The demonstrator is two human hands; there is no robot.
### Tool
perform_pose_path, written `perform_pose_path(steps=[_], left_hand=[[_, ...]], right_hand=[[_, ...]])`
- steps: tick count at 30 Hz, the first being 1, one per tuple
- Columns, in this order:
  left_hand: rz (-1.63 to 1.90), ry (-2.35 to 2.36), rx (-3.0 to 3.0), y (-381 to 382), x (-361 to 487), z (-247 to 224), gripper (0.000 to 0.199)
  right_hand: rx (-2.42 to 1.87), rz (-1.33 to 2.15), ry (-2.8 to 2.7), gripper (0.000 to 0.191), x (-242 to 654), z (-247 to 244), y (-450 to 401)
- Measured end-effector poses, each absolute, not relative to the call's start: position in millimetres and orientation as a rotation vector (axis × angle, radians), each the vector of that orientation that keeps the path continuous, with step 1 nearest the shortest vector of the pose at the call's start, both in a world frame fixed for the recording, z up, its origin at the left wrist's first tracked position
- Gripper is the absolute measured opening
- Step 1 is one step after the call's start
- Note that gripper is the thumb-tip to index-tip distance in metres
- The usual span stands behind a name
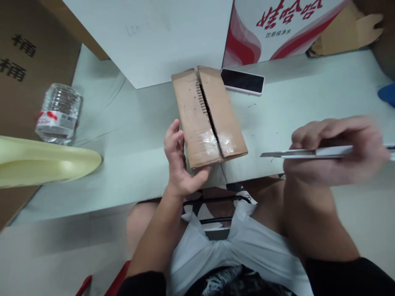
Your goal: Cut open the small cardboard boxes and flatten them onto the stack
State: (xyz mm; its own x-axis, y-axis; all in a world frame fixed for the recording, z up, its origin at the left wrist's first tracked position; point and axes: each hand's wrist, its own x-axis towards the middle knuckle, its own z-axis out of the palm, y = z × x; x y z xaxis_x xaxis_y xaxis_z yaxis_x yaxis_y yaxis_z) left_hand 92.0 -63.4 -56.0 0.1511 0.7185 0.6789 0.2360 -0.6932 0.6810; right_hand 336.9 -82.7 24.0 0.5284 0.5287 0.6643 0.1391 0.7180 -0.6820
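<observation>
A small brown cardboard box (pixel 197 135) lies on the table in front of me, its two top flaps split by a dark slit along the middle. Clear tape shines near its closer end. My left hand (pixel 180 164) grips the near left corner, fingers along the side and thumb at the front edge. To the right, my right hand (pixel 333 152) is wrapped around a box cutter (pixel 327 152). Its blade is out and points left toward the box, apart from it. The right hand is slightly blurred.
A phone (pixel 242 81) lies behind the box, before a large white carton (pixel 154 37) and a red-and-white water carton (pixel 247 41). At left are a plastic bottle (pixel 60 113) and a pale yellow curved object (pixel 55 162). The table's front edge (pixel 132 202) runs close to my lap.
</observation>
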Motion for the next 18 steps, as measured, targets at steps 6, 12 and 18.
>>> perform_pose_path(steps=[6,12,18], left_hand=[[1.558,1.038,1.963,-55,76,-57,0.089],[1.771,1.198,1.766,-57,78,-57,0.062],[2.093,1.394,1.261,-54,78,-37,0.044]], right_hand=[[-1.648,0.652,-1.35,0.01,361,-8,-71],[-2.102,0.601,-1.837,0.048,364,-37,-66],[-1.808,0.47,-1.618,0.038,354,-33,-59]])
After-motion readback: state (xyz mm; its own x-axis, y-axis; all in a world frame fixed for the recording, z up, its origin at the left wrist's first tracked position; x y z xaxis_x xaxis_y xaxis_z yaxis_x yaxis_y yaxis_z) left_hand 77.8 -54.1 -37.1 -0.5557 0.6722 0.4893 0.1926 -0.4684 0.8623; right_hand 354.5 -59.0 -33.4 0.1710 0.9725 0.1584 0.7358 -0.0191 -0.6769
